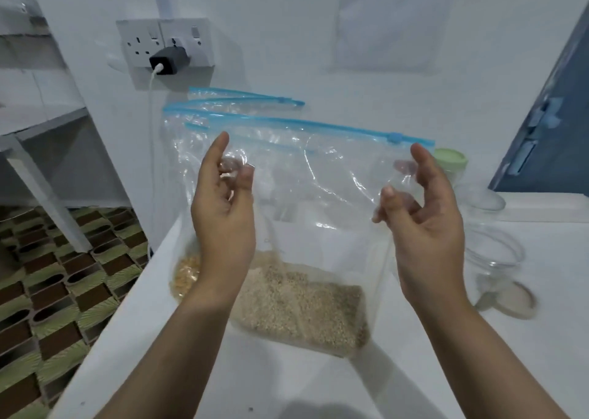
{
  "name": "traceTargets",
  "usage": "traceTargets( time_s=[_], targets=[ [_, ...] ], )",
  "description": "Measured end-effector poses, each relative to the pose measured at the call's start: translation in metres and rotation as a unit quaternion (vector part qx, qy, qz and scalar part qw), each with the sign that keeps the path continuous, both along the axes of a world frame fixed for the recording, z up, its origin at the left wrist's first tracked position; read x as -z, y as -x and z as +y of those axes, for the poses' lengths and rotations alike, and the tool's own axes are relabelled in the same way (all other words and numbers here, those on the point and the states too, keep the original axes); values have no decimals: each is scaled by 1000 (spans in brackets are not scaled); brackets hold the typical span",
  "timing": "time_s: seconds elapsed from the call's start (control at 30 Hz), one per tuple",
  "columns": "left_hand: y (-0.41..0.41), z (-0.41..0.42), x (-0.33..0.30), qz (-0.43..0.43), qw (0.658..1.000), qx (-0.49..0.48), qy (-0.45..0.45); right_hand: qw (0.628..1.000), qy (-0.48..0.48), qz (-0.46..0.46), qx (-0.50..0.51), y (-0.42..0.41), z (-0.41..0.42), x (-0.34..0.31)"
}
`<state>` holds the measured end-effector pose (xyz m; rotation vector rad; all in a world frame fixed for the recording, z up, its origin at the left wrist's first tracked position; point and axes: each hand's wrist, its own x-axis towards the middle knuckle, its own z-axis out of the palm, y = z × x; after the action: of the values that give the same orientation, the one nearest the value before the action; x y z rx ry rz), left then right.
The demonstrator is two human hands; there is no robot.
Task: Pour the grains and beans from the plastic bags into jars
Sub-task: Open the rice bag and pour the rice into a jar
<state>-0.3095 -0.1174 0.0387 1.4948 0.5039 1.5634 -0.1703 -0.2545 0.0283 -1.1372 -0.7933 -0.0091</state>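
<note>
A clear plastic bag with a blue zip strip stands upright on the white counter, its bottom filled with pale brown grain. My left hand pinches the bag's left side below the zip. My right hand pinches its right side. Behind it stand two more zip bags; one holds yellow beans at its base. A clear glass jar lies on its side to the right, and a green-lidded jar stands behind the bag.
A wall socket with a black charger and white cable is on the wall behind. A blue panel leans at the right. The counter's left edge drops to a patterned floor. White shelving stands on the left.
</note>
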Motion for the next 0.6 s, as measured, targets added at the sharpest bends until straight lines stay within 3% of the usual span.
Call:
traceTargets(
  time_s=[0.4, 0.5, 0.6],
  targets=[
    [-86, -92, 25, 25, 999, -34, 17, 996, 49, -45, -50, -96, -92, 15],
    [-95, -101, 21, 136, 988, -75, -8, 996, 45, -52, -61, -103, -97, 13],
    [-108, -113, 20, 280, 941, -190, -28, 998, -3, -28, -50, -109, -91, 4]
  ],
)
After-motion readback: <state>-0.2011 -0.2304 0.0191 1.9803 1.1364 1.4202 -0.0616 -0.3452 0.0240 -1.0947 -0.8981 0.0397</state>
